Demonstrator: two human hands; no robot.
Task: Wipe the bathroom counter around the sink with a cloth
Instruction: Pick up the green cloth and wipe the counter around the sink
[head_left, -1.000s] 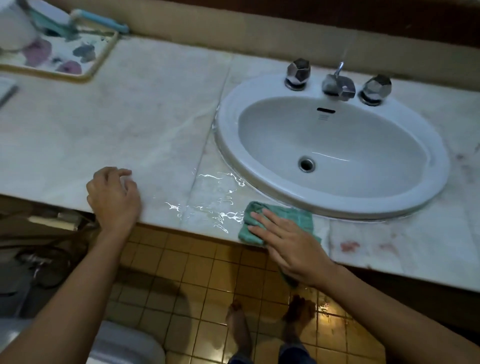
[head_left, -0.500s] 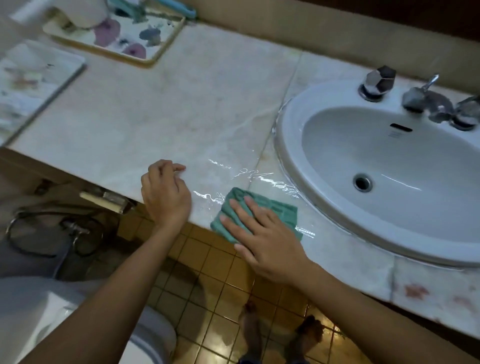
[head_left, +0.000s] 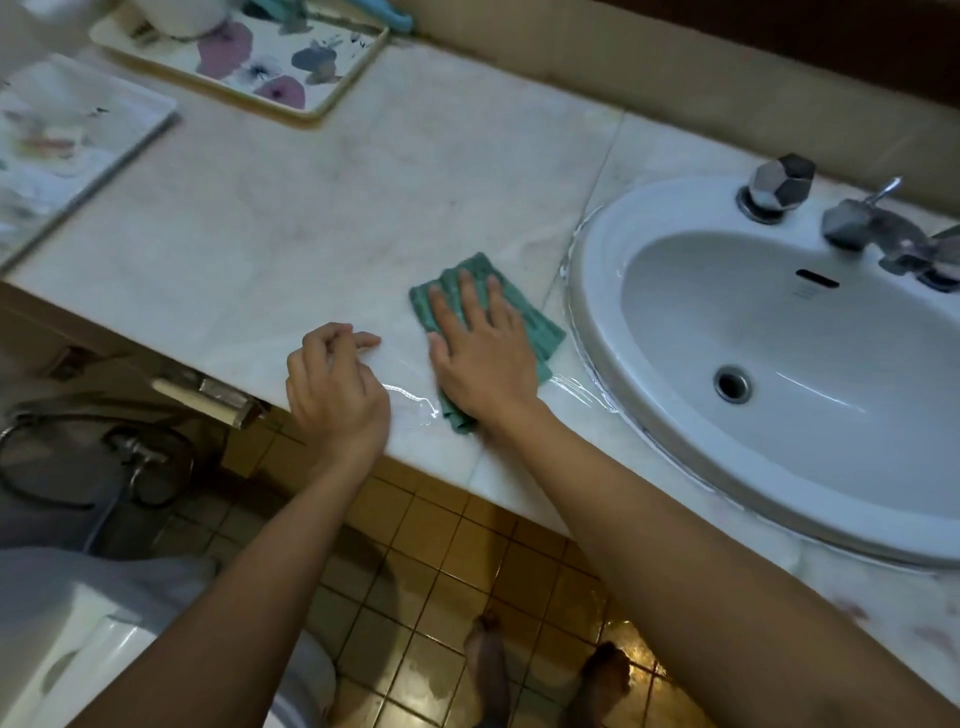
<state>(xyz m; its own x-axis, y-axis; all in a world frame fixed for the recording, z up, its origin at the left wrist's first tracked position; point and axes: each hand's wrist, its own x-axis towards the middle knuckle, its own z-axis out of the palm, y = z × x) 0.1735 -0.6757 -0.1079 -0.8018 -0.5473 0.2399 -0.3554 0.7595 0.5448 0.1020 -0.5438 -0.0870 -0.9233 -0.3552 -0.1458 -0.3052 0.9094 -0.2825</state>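
The right hand (head_left: 483, 358) hides much of the cloth (head_left: 540, 325). The sink (head_left: 592, 291) runs off the picture's edge, its far tap (head_left: 940, 254) blurred; the tray (head_left: 349, 78) left of it is cropped.

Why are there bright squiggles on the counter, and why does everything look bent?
Head view: the squiggles are glare off water on the counter beside the cloth; the wide-angle lens warps shapes toward the frame's edges; lighting is dim; the far-left tray is blurred.

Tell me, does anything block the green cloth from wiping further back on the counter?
Nothing visible: bare white marble counter lies behind the green cloth under the right hand, up to the flowered rectangular tray.
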